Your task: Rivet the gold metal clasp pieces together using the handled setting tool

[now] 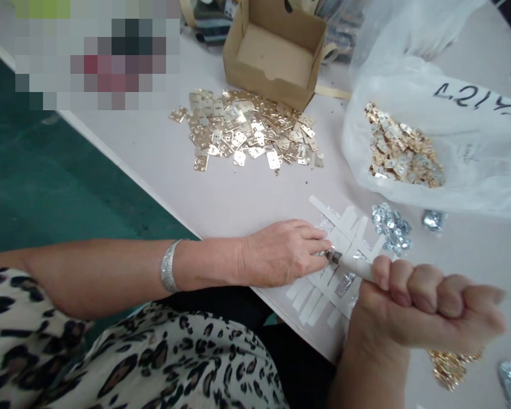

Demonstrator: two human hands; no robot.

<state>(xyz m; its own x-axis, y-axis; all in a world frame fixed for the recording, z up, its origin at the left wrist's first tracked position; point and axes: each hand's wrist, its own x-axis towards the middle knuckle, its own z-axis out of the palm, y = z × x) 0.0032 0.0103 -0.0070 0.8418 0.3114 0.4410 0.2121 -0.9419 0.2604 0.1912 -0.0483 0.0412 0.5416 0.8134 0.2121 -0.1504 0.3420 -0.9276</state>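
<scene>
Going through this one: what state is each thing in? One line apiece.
Right hand: closed around the white tool
White tool: held
Left hand: fingers at the tool's tip
Bracelet: worn
Cardboard box: open
Plastic bag: gold pieces inside
Gold plates: loose, heaped
Silver discs: loose, clustered

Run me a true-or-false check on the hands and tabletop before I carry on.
1. The right hand holds a white-handled tool. True.
2. The left hand is far from that tool. False: the left hand is right by its metal tip.
3. Gold-coloured plates lie beside an open cardboard box. True.
4. The plastic bag holds silvery discs. False: the plastic bag holds gold-coloured pieces.
5. White strips lie on the table. True.
</scene>
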